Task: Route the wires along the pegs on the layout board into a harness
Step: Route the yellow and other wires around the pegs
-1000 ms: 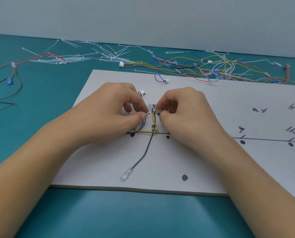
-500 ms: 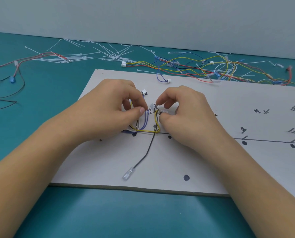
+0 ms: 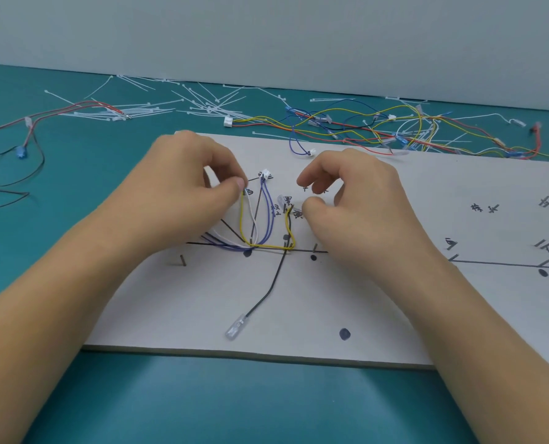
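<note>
On the layout board (image 3: 395,299), the yellow wire (image 3: 268,246) makes a U between the two hands. One end rises to the left hand (image 3: 183,200), whose thumb and forefinger pinch it. The other climbs toward 12 o'clock to a clear terminal (image 3: 295,207) at the thumb tip of the right hand (image 3: 353,200). That hand's fingers are curled with the forefinger lifted, and I cannot tell whether it grips anything. Blue wires (image 3: 268,216) hang from a white connector (image 3: 266,174) at 12 o'clock of the U. A black wire (image 3: 271,285) trails toward 6 o'clock. The left hand hides where the wires at 9 o'clock end.
</note>
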